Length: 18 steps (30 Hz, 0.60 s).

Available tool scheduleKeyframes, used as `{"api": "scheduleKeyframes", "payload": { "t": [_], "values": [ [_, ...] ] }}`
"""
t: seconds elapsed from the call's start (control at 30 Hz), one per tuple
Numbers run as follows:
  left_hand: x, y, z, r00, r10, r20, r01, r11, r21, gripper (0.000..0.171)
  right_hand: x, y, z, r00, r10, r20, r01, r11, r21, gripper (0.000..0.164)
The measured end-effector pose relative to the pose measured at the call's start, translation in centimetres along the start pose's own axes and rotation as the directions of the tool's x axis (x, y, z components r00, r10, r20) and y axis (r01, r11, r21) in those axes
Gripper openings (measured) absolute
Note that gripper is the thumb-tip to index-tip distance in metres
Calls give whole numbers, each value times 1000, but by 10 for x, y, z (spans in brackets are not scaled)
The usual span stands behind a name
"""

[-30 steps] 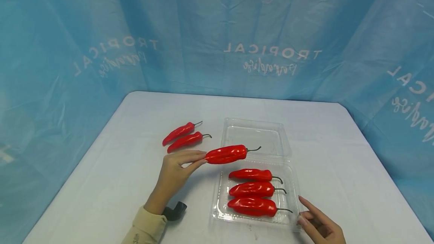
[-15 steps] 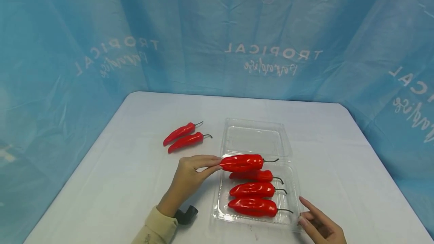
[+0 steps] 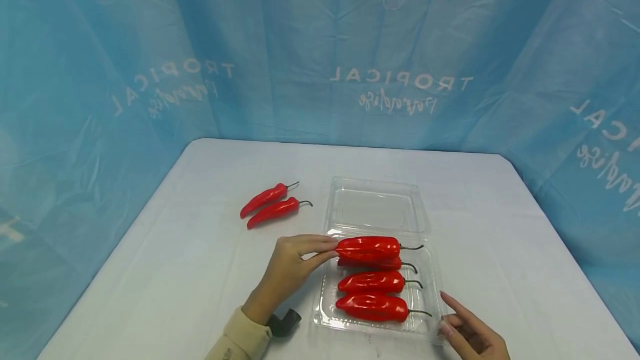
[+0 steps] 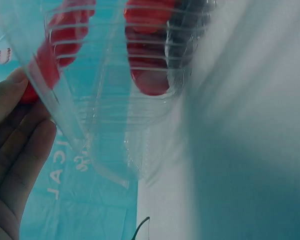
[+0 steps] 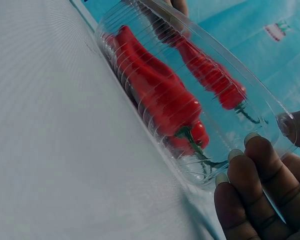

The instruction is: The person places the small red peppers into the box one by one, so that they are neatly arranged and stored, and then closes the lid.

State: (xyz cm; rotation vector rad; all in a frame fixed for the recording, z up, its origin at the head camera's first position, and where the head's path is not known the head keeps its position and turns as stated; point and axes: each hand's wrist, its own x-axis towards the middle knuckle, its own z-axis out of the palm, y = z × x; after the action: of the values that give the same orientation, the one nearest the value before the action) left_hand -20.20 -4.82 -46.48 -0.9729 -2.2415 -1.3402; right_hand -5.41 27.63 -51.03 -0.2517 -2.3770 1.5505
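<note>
In the head view, pinches a red pepper (image 3: 370,246) by its pointed end with the left hand (image 3: 295,263), thumb and fingers almost together. Holds it over the far part of a clear box (image 3: 327,305), stem to the right, partly hiding the far pepper (image 3: 386,264). Can see the middle pepper (image 3: 372,281) and the near pepper (image 3: 374,307) lying side by side in the box, stems to the right too, with the clear lid (image 3: 372,207) lying just behind. Grips the box by its near right corner with the right hand (image 3: 475,329), thumb and first finger a little apart at the edge. Can find two more peppers (image 3: 272,213) lying close together on the white table (image 3: 175,249), left of the lid.

In the left wrist view, has the red pepper's tip between left thumb and fingers, up by the box's edge. Looks through the clear side at red shapes lower down, with a gap in between. Cannot tell each of those shapes apart.

In the right wrist view, pinches the box's rim, right thumb on one side and fingertips on the other. Shows the red pepper above the others, not touching them.
</note>
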Motion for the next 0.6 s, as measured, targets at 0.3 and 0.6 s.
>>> {"api": "scheduleKeyframes", "payload": {
  "t": [0.3,0.6],
  "values": [
    [2,0,7,999,11,34,-12,1000,18,31,1,-2,0,1000,12,-13,-11,1000,11,42],
    [1,1,11,996,57,72,-64,993,95,34,-1,-3,1,1000,20,-15,-20,1000,4,41]
  ]
}}
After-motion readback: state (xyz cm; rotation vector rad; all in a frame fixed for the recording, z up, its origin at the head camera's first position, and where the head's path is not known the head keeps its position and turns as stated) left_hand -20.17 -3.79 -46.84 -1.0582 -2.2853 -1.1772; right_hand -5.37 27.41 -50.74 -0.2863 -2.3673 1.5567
